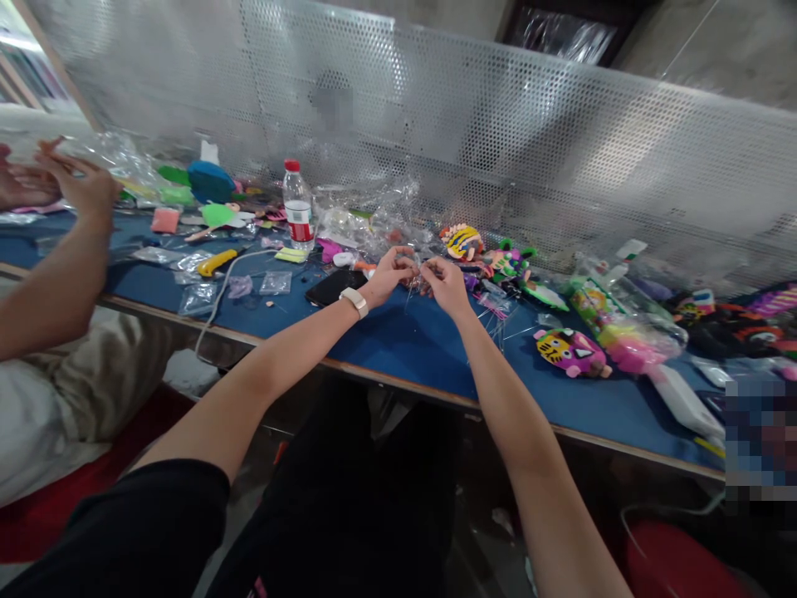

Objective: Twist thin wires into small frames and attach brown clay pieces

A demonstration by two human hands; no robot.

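My left hand and my right hand are close together above the middle of the blue table. The fingers of both are bent and pinched around something thin and clear, too small to make out. Thin strands hang below the fingertips. A pale band is on my left wrist. Beside my left hand lies a black phone. Just right of my right hand are thin wires and a colourful clay figure, with a striped clay piece behind.
A red-capped bottle, yellow cutter, white cable and plastic bags lie leftward. Another person's hands are at far left. A pink-and-yellow clay face lies right. A perforated metal panel stands behind.
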